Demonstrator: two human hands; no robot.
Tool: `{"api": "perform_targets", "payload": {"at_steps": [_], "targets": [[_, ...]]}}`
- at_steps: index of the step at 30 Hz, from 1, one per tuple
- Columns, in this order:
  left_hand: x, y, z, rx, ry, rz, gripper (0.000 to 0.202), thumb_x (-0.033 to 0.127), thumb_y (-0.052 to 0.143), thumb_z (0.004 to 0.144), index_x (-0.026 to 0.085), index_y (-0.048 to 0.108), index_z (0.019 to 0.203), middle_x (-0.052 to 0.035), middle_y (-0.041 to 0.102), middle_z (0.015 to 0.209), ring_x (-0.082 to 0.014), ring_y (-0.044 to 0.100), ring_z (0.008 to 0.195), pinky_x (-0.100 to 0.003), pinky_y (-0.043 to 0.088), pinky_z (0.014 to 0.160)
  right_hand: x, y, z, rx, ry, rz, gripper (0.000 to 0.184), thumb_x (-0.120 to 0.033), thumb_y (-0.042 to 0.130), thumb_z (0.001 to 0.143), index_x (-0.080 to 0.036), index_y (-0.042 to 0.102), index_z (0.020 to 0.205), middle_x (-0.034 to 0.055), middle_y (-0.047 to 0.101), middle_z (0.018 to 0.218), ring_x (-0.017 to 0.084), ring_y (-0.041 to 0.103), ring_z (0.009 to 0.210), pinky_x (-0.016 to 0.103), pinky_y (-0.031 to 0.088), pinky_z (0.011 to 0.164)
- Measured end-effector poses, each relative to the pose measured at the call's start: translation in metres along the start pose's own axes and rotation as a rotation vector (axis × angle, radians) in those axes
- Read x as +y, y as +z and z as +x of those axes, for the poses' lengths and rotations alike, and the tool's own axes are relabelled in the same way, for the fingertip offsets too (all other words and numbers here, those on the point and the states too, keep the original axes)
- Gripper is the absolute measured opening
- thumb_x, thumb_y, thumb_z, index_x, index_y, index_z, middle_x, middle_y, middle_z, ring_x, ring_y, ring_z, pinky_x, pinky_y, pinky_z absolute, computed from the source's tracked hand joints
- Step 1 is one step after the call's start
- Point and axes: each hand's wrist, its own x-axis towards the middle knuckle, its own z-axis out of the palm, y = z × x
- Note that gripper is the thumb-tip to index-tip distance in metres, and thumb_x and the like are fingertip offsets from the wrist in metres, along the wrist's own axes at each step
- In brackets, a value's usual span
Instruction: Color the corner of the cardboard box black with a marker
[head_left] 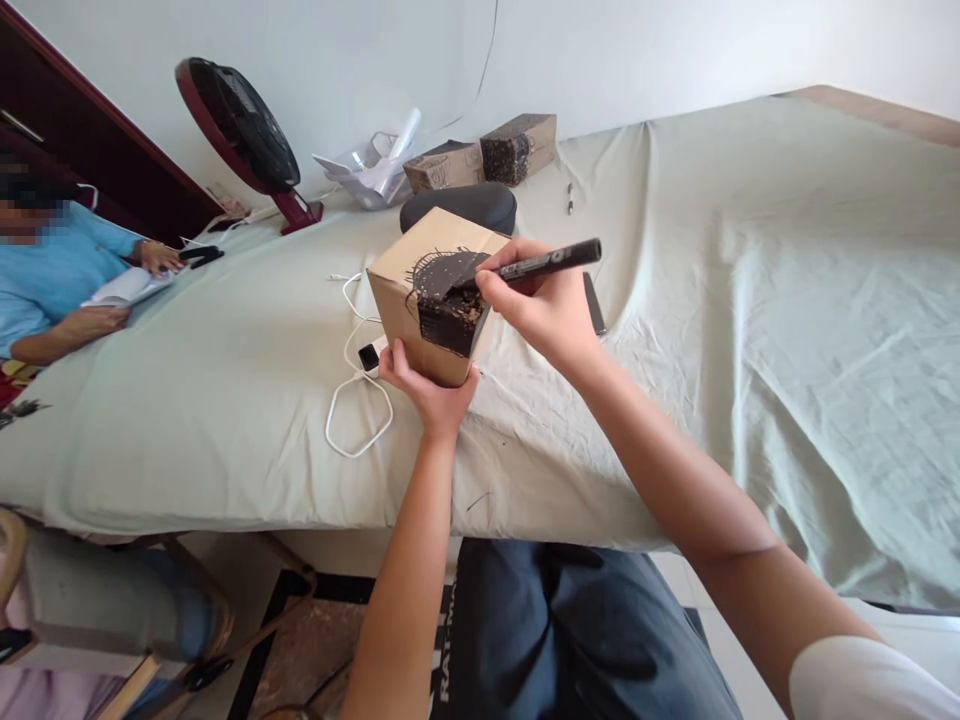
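Observation:
A brown cardboard box (401,312) is tilted up over the cloth-covered table, one corner toward me. My left hand (427,392) grips its lower near corner, thumb and fingers on either side. In my right hand (551,305) is a black marker (551,262), held in a writing grip with its tip at the box. Black ink (450,310) covers a large patch that wraps over the box's edge, with short strokes along its upper rim and specks of bare cardboard showing. A dark flat object (594,304) lies partly hidden behind my right hand.
Behind the box sit a black case (459,208), two more cardboard boxes (519,150), one partly blackened, and a clear plastic bag (373,165). A fan (247,130) stands at the back left. A white cable (358,452) loops nearby. At left, a person (67,270) holds papers.

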Motion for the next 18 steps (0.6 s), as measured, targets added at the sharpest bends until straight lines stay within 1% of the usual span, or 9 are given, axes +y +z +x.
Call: {"api": "perform_targets", "payload": {"at_steps": [2,6,8,10,13,18], "targets": [[-0.001,-0.001,0.0,-0.012,0.031,-0.006,0.122,0.04,0.09,0.063,0.026,0.016,0.159,-0.0198,0.026,0.151,-0.0454,0.031,0.15,-0.066,0.028,0.13,0.002,-0.002,0.003,0.024,0.017,0.013,0.02,-0.037,0.06,0.102,-0.021,0.06,0.091,0.0012,0.058,0.08,0.015,0.06,0.074,0.026,0.05,0.064],[-0.002,0.0,-0.002,-0.03,0.106,-0.065,0.122,0.044,0.089,0.065,0.025,0.016,0.161,-0.0193,0.026,0.151,-0.0438,0.031,0.149,-0.065,0.028,0.13,0.005,-0.009,0.006,0.089,-0.013,-0.009,0.02,-0.036,0.057,0.103,-0.021,0.056,0.089,0.0017,0.055,0.082,0.015,0.059,0.076,0.027,0.05,0.067],[-0.003,0.001,-0.002,-0.039,0.084,-0.067,0.123,0.047,0.09,0.064,0.026,0.015,0.16,-0.0192,0.026,0.151,-0.044,0.031,0.149,-0.065,0.028,0.129,0.01,-0.016,0.009,0.107,-0.016,-0.061,0.021,-0.036,0.058,0.103,-0.022,0.055,0.088,0.0016,0.053,0.081,0.016,0.058,0.077,0.028,0.05,0.068],[-0.005,0.001,-0.003,-0.052,0.033,-0.056,0.125,0.048,0.091,0.063,0.027,0.014,0.159,-0.0193,0.026,0.151,-0.0444,0.031,0.15,-0.065,0.03,0.128,0.016,-0.024,0.012,0.125,-0.01,-0.111,0.021,-0.036,0.06,0.101,-0.022,0.055,0.086,0.0015,0.049,0.078,0.017,0.057,0.077,0.029,0.051,0.068],[-0.007,0.001,-0.004,-0.091,-0.006,-0.061,0.125,0.046,0.091,0.063,0.027,0.013,0.158,-0.0199,0.025,0.154,-0.0434,0.033,0.15,-0.063,0.032,0.128,0.024,-0.032,0.017,0.124,-0.018,-0.126,0.021,-0.035,0.061,0.1,-0.022,0.056,0.084,0.0009,0.046,0.074,0.017,0.053,0.073,0.03,0.051,0.066],[-0.009,0.001,-0.006,-0.135,-0.018,-0.078,0.126,0.048,0.094,0.063,0.027,0.013,0.158,-0.0205,0.026,0.155,-0.0406,0.035,0.151,-0.062,0.031,0.129,0.021,-0.032,0.016,0.057,-0.049,-0.051,0.029,-0.036,0.061,0.101,-0.022,0.052,0.077,-0.0008,0.042,0.068,0.015,0.047,0.064,0.028,0.047,0.059]]}}
